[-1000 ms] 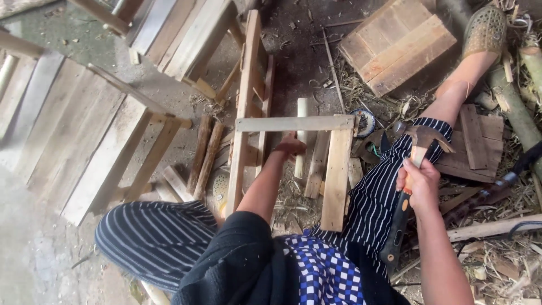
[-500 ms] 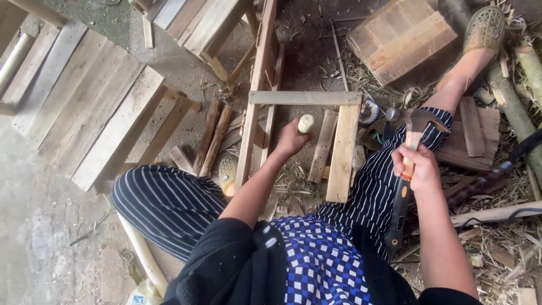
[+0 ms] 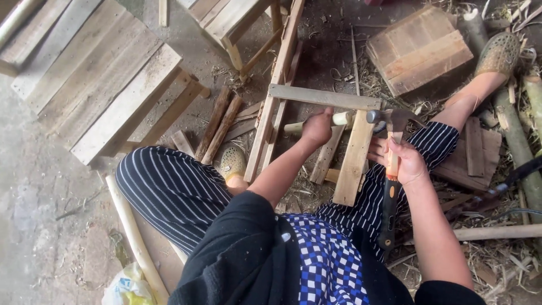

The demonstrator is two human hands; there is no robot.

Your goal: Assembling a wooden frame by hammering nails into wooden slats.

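The left hand grips a pale dowel against the half-built wooden frame; the right hand clasps the hammer, the dowel not yet driven in.

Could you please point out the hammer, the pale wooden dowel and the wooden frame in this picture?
hammer (image 3: 390,186): head view, on its handle below the right hand.
pale wooden dowel (image 3: 341,118): head view, its end beyond the left hand.
wooden frame (image 3: 324,97): head view, top crossbar.

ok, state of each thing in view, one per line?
left hand: closed around the pale dowel
pale dowel: held crosswise inside the wooden frame, right end near the right rail
right hand: gripping the hammer high on its handle
hammer: head beside the dowel's right end
wooden frame: propped open-side up on the ground
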